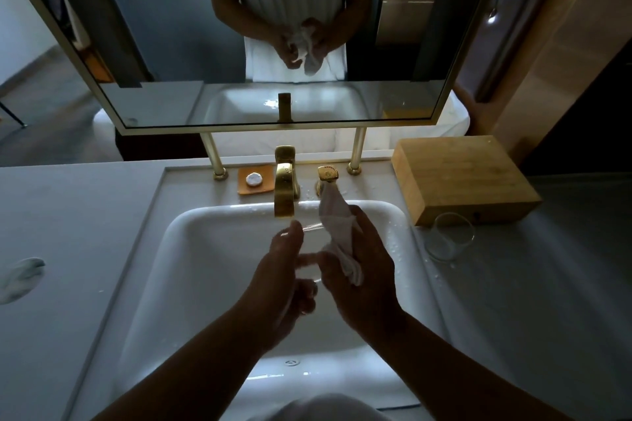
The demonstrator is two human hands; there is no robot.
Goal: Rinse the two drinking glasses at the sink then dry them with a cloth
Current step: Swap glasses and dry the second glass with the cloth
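Observation:
Over the white sink basin, my left hand grips a clear drinking glass, hard to make out between the fingers. My right hand holds a white cloth and presses it against the glass; the cloth's loose end sticks up toward the tap. The second clear glass stands on the counter right of the basin, in front of the wooden box.
A gold tap and gold handle stand behind the basin. An orange soap dish sits left of the tap. A wooden box is at the back right. A mirror hangs above. Water drops dot the counter.

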